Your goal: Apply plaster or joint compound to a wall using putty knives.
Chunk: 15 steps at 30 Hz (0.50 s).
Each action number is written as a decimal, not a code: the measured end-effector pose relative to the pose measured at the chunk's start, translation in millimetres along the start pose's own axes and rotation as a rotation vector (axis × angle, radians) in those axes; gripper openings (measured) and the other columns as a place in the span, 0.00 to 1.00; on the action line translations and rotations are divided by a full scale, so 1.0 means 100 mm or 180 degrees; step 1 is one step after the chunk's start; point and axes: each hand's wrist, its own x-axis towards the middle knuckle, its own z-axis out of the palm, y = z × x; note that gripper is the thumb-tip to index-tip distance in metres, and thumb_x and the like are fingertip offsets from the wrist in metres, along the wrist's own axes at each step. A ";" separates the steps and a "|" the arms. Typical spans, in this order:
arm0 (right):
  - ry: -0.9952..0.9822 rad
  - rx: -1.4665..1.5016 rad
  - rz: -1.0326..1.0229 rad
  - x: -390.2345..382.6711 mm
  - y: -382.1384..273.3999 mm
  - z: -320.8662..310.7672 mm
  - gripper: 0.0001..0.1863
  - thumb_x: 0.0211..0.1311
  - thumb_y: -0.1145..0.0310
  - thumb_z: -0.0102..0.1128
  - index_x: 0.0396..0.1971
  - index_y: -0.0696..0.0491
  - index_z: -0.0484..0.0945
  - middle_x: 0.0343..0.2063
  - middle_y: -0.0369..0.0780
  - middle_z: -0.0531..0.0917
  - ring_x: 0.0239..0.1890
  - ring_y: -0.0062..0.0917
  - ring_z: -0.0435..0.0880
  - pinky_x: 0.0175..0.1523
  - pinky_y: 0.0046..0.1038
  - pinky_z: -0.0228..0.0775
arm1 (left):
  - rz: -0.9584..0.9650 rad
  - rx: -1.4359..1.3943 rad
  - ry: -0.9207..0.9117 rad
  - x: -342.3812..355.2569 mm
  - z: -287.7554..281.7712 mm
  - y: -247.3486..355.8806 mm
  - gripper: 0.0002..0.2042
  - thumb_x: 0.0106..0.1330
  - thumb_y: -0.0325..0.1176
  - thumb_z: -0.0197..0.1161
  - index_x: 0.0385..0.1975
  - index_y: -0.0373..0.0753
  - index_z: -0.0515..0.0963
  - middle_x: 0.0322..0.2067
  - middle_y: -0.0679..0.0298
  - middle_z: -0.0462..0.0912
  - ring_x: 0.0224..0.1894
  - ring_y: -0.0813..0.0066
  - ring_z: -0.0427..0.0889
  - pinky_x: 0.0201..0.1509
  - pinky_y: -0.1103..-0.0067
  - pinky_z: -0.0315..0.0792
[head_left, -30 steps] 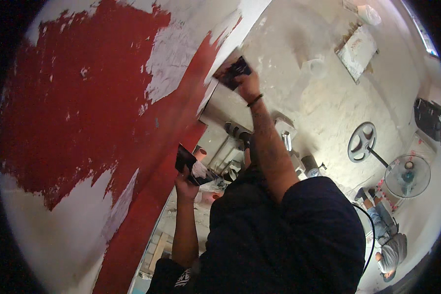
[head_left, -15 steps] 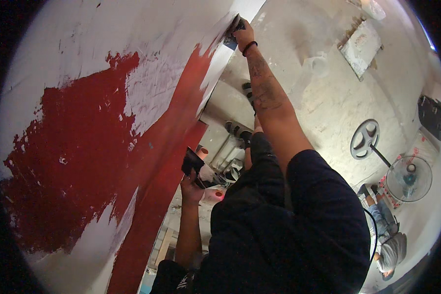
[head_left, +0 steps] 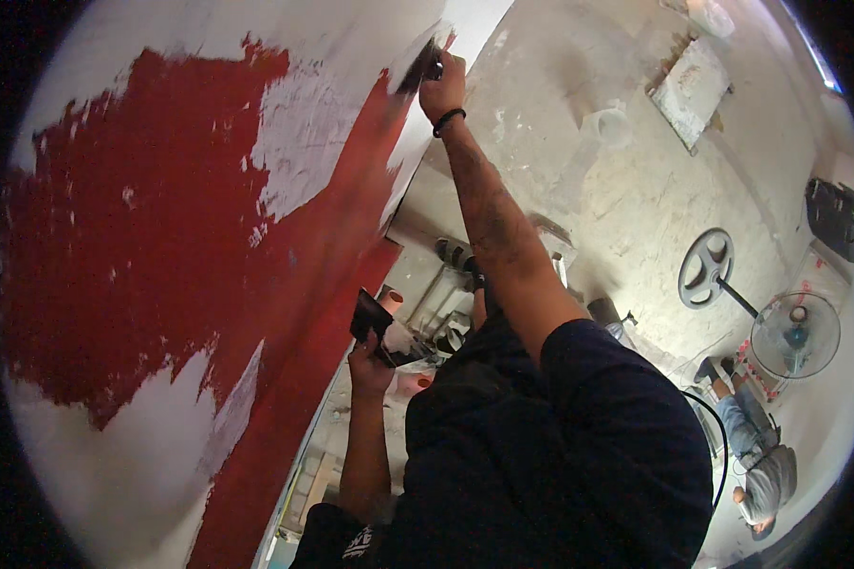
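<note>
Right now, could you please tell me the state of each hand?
Left hand: closed, holding a dark flat tool bearing white paste.
Right hand: closed, holding a dark flat blade.

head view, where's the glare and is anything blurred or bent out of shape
In the head view, a bright strip glares at upper right; in the head view, the blade in the right hand looks slightly soft; in the head view, black corners frame the bowed fisheye picture.

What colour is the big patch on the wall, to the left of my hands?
Deep red; the big patch shows best in the head view.
</note>
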 end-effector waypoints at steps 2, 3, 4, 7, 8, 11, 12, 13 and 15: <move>-0.0011 0.0015 -0.0046 -0.12 -0.15 -0.02 0.20 0.40 0.82 0.53 0.40 0.58 0.73 0.35 0.46 0.73 0.41 0.38 0.73 0.45 0.32 0.67 | -0.0005 0.0029 -0.0014 -0.04 -0.06 -0.02 0.16 0.61 0.37 0.57 0.47 0.37 0.70 0.43 0.61 0.77 0.48 0.65 0.74 0.56 0.63 0.64; -0.0017 0.0022 -0.0082 -0.18 -0.21 -0.03 0.21 0.39 0.83 0.53 0.40 0.58 0.73 0.35 0.46 0.73 0.40 0.37 0.74 0.45 0.32 0.67 | 0.0059 0.0027 -0.0111 -0.06 -0.08 -0.03 0.17 0.61 0.38 0.57 0.47 0.37 0.69 0.43 0.61 0.77 0.47 0.64 0.74 0.56 0.63 0.65; 0.0095 0.0270 -0.0208 -0.28 -0.29 -0.04 0.21 0.39 0.85 0.52 0.39 0.58 0.72 0.35 0.46 0.72 0.38 0.37 0.74 0.43 0.31 0.68 | 0.0122 0.0024 -0.0209 -0.08 -0.10 -0.04 0.18 0.62 0.38 0.56 0.48 0.37 0.69 0.43 0.61 0.77 0.47 0.63 0.75 0.55 0.63 0.65; 0.0127 0.0189 -0.0464 -0.60 -0.57 -0.11 0.20 0.42 0.83 0.53 0.41 0.59 0.72 0.34 0.45 0.73 0.38 0.36 0.75 0.43 0.30 0.69 | 0.0097 0.0160 -0.0197 -0.17 -0.22 -0.08 0.18 0.62 0.38 0.56 0.50 0.38 0.68 0.43 0.61 0.76 0.45 0.63 0.76 0.54 0.64 0.67; 0.0112 0.0187 -0.0620 -0.69 -0.63 -0.13 0.20 0.43 0.81 0.54 0.42 0.59 0.72 0.34 0.45 0.74 0.38 0.34 0.75 0.44 0.29 0.70 | 0.0112 0.0133 -0.0218 -0.21 -0.15 -0.09 0.18 0.62 0.38 0.56 0.50 0.38 0.68 0.43 0.61 0.76 0.45 0.63 0.76 0.54 0.64 0.67; -0.0662 0.0848 -0.0587 -0.94 -0.84 -0.48 0.21 0.42 0.81 0.57 0.43 0.59 0.72 0.35 0.41 0.77 0.38 0.28 0.77 0.45 0.27 0.70 | 0.0443 0.0149 -0.0503 -0.17 0.06 -0.03 0.18 0.62 0.38 0.56 0.51 0.41 0.67 0.43 0.62 0.76 0.43 0.67 0.76 0.51 0.68 0.69; -0.1352 0.1835 0.0500 -1.05 -1.10 -0.74 0.23 0.41 0.81 0.59 0.44 0.59 0.72 0.38 0.39 0.79 0.39 0.24 0.77 0.47 0.27 0.70 | 0.0454 0.0166 -0.0595 -0.10 -0.02 0.00 0.18 0.63 0.38 0.55 0.51 0.41 0.67 0.43 0.62 0.76 0.43 0.68 0.76 0.50 0.70 0.70; -0.1856 0.2904 0.0979 -1.04 -1.23 -1.04 0.23 0.42 0.83 0.58 0.44 0.59 0.72 0.37 0.39 0.80 0.41 0.24 0.78 0.47 0.26 0.70 | 0.0542 0.0076 -0.0288 -0.10 0.17 0.06 0.18 0.64 0.40 0.54 0.51 0.40 0.67 0.42 0.62 0.76 0.42 0.68 0.77 0.48 0.68 0.71; -0.2379 0.2904 0.0762 -1.15 -1.87 -1.62 0.27 0.46 0.85 0.55 0.51 0.59 0.67 0.42 0.41 0.77 0.46 0.27 0.77 0.53 0.30 0.68 | 0.0747 0.0107 -0.0719 -0.07 0.29 0.21 0.16 0.65 0.36 0.51 0.51 0.39 0.68 0.48 0.65 0.73 0.48 0.73 0.74 0.51 0.74 0.69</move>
